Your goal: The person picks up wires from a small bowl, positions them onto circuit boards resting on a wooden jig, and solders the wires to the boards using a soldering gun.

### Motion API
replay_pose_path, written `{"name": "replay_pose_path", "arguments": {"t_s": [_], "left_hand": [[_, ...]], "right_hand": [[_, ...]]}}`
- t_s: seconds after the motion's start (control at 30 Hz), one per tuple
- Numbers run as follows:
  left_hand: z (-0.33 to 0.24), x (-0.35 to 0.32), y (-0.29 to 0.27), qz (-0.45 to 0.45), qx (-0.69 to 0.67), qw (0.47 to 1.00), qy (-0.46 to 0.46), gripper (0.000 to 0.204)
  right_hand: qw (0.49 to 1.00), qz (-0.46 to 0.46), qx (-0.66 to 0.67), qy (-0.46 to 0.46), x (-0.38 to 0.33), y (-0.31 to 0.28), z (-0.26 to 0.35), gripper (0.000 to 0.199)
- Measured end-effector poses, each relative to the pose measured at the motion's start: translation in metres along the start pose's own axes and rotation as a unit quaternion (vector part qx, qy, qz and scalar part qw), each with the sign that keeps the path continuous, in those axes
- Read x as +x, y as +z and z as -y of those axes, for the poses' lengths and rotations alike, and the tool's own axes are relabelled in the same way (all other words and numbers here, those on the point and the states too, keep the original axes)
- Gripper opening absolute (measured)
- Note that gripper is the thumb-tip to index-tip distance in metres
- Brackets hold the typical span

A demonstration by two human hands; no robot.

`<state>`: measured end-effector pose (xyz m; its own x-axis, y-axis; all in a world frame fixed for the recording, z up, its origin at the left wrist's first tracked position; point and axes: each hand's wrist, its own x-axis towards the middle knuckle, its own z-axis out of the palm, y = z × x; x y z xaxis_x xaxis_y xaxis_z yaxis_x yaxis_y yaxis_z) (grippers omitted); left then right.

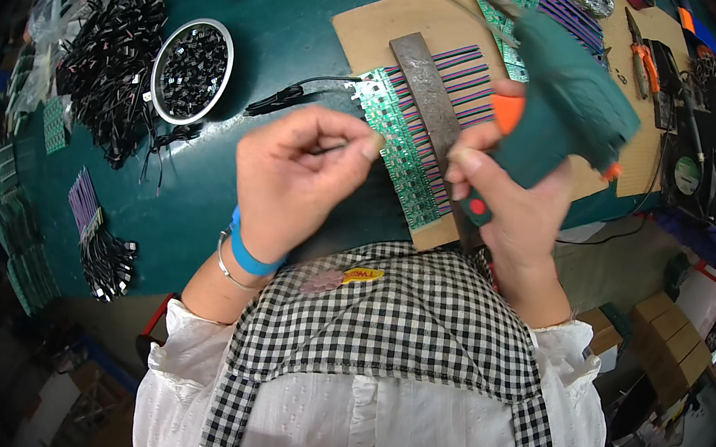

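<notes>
While hands work, metal bar (430,90) pins boards (403,140).

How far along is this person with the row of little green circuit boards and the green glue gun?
Done: wires already run from the row of small green circuit boards, pinned under a flat grey metal bar. In hand: the right hand grips a dark green glue gun above them, while the left hand pinches something thin. Left: a round metal bowl of black connectors and more boards wait; the glued count can't be told.
</notes>
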<state>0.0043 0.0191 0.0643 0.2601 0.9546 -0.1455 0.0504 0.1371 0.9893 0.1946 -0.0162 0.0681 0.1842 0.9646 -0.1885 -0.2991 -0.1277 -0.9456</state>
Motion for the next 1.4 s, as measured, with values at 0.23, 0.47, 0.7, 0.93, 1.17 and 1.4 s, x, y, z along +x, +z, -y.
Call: {"name": "replay_pose_path", "arguments": {"t_s": [0.23,0.47,0.7,0.93,1.17,1.4], "left_hand": [[0.024,0.052,-0.010,-0.047,0.304,0.947,0.095,0.009],[0.025,0.065,-0.006,-0.013,0.375,0.920,0.114,0.010],[0.022,0.068,-0.009,0.001,0.386,0.919,0.084,0.011],[0.027,0.074,-0.018,0.052,0.363,0.926,0.087,0.013],[0.023,0.076,-0.019,0.067,0.366,0.925,0.079,0.012],[0.025,0.077,-0.020,0.070,0.356,0.929,0.075,0.012]], "right_hand": [[0.996,-0.009,-0.018,-0.082,-0.020,-0.034,0.012,0.060],[0.997,0.023,-0.053,-0.051,-0.040,-0.067,0.005,0.062],[0.997,0.049,-0.067,0.002,-0.042,-0.067,-0.001,0.058],[0.996,0.058,-0.066,0.016,-0.039,-0.064,-0.006,0.058],[0.995,0.085,-0.045,0.004,-0.036,-0.066,-0.008,0.055],[0.995,0.071,-0.064,0.039,-0.037,-0.066,-0.011,0.059]]}}
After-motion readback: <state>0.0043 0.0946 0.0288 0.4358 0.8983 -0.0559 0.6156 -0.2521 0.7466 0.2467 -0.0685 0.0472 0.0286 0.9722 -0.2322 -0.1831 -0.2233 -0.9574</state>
